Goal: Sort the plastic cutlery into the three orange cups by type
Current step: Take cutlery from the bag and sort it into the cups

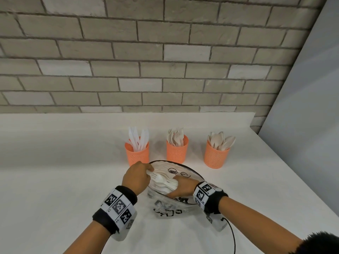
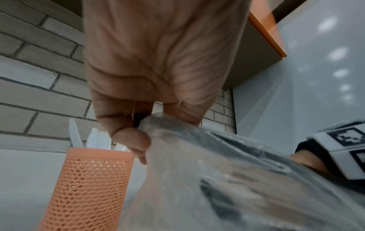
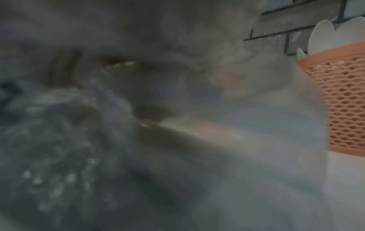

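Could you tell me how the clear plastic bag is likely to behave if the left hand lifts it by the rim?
The clear plastic bag looks floppy; it bunches where the left hand pinches it. It would probably sag, and the loose cutlery could slide.

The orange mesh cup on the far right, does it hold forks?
No, the right-hand orange mesh cup holds white plastic spoons, their rounded bowls sticking up above its rim.

a white countertop [image 1: 55, 162] runs along a wall of pale grey bricks [image 1: 128, 61] with dark mortar lines. a plain light grey panel [image 1: 311, 88] stands at the right. the left wrist view shows an orange-edged shelf [image 2: 266, 34] high up, beside that panel.
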Demonstrator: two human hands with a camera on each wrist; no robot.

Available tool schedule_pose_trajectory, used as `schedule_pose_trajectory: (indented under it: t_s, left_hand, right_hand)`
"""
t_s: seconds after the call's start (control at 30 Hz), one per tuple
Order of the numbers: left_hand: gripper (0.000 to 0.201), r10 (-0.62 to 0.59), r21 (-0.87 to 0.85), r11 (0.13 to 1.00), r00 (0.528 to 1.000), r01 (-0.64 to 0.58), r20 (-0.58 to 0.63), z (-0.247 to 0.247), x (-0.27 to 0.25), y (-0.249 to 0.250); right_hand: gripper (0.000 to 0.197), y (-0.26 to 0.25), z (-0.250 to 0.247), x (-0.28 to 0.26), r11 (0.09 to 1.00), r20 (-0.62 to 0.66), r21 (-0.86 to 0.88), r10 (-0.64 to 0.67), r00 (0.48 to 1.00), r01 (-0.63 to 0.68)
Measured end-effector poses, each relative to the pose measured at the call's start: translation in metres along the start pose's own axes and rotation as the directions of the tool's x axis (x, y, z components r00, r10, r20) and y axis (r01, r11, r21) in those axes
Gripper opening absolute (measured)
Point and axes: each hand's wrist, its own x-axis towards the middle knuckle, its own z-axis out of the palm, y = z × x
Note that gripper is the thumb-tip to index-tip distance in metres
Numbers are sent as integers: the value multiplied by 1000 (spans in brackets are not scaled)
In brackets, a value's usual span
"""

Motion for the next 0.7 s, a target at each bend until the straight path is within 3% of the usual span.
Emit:
schedule_pose_trajectory:
  t_s: [0.13, 0.27, 0.3, 0.47, 0.7]
  left_hand:
    - [39, 5, -1, 1000, 1000, -5, 9, 0, 1, -2]
    - [40, -24, 14, 1000, 1000, 24, -13, 1, 2, -5]
    - [41, -30, 21, 999, 999, 30, -19, 2, 1, -6]
    - [43, -66, -31, 997, 994, 69, 87, 6, 0, -9]
    - [39, -72, -91, 993, 996, 76, 46, 6, 1, -15]
  right_hand:
    - [71, -2, 0, 0, 997, 16, 66, -53, 998, 52]
    - [32, -3, -5, -5, 989, 53, 108, -107, 993, 101]
    - [30, -2, -7, -4, 989, 45, 99, -115, 992, 110]
    - [65, 0, -10, -10, 993, 21, -2, -115, 993, 116]
    - [61, -3, -5, -12, 985, -27, -55, -165, 986, 163]
